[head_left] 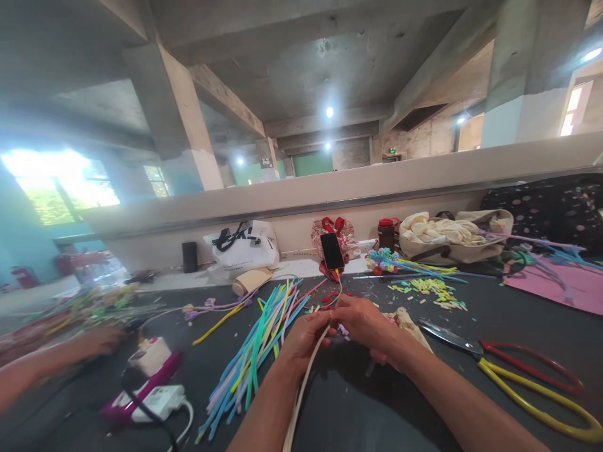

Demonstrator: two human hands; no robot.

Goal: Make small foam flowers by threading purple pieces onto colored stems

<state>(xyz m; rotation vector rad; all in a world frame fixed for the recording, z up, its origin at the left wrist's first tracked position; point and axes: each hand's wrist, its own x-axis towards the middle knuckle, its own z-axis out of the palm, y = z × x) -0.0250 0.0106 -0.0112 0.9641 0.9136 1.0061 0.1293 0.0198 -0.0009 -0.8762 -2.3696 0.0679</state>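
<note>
Both my hands are together over the middle of the dark worktable (pixel 358 408). My left hand (pixel 304 339) has its fingers closed round a cream-coloured pipe cleaner (pixel 301 386) that trails back toward me off the near edge. My right hand (pixel 365 323) is pinched shut on the top end of the same stem, right where the two hands touch; there's something small and pale purple at my fingertips, but I can't tell what it is.

Just left of my hands is a loose fan of pipe cleaners (pixel 257 345) in blue, green, yellow and pink, lying flat on the table. To the right are big scissors (pixel 513 370) with red and yellow loop handles, blades pointing at my wrist. Beyond them there's a scatter of cut yellow-green bits (pixel 426 290). A phone (pixel 332 251) is propped upright straight ahead of me, with a white shopping bag (pixel 245 248) to its left and a cream tote bag (pixel 452 235) to its right. A pink sheet (pixel 560 285) covers the far right corner.

On the far left, another person's arm (pixel 51 361) reaches in near a white charger block (pixel 151 355).

The room is bare concrete with thick beams and pillars, a low wall (pixel 301 194) behind the table, ceiling lights and a bright window on the left.
</note>
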